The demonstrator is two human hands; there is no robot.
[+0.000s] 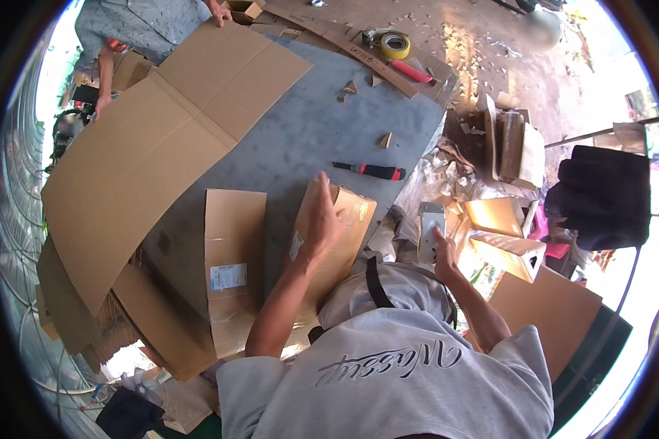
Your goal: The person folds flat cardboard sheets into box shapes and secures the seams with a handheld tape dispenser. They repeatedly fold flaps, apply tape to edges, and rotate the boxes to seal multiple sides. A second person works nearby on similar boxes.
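Observation:
My left hand (326, 223) lies along a folded brown cardboard piece (356, 219) with shiny tape on it. Its fingers are stretched out and hold nothing. Off the table's right edge, my right hand (444, 252) grips a grey metal tool (432, 218) with a flat, plate-like face; its exact kind is unclear. Left of my left hand stands an upright cardboard flap (236, 219) bearing a white label (228, 276). Beyond the folded piece, a red-and-black handled cutter (379, 172) with a thin dark blade rests on the grey tabletop (293, 139).
Across the table, a co-worker's hands (104, 106) hold a large cardboard sheet (146, 154). A long brown strip (344, 50), a yellow tape roll (395, 46) and a red-handled tool (411, 71) lie at the far edge. Cardboard boxes (512, 146) and scraps cover the floor to the right.

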